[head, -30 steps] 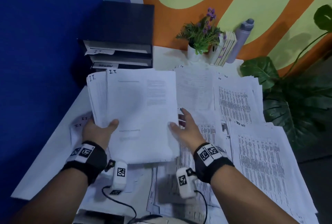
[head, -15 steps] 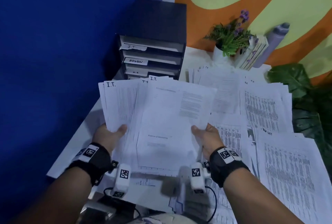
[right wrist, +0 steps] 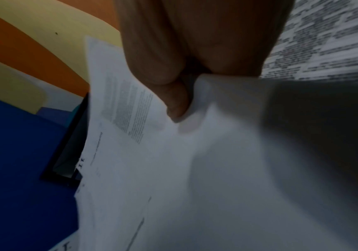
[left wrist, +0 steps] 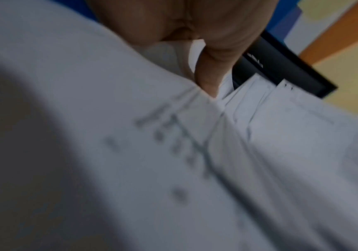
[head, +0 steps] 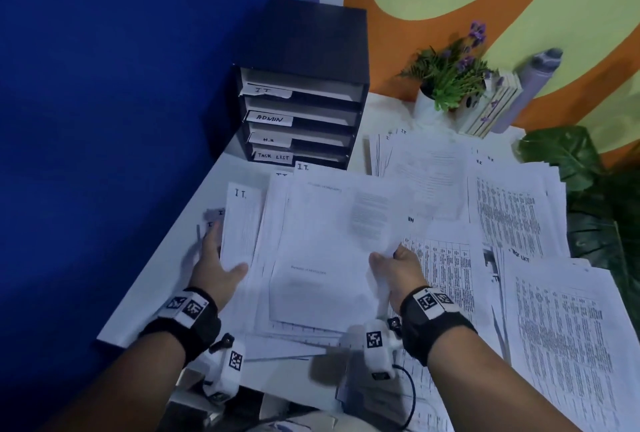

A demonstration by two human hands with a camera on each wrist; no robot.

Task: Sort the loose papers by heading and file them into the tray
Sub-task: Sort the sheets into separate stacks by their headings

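Both hands, the left hand (head: 216, 267) and right hand (head: 398, 267), are pinching the gathered I.T. stack (head: 311, 241) near the tray (head: 301, 120), while unfiled papers (head: 519, 223) are lying right.

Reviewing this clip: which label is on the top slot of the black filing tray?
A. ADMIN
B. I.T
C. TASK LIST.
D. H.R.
B: in the head view the filing tray carries four handwritten labels, and the topmost label reads I.T., with ADMIN, H.R. and TASK LIST below it.
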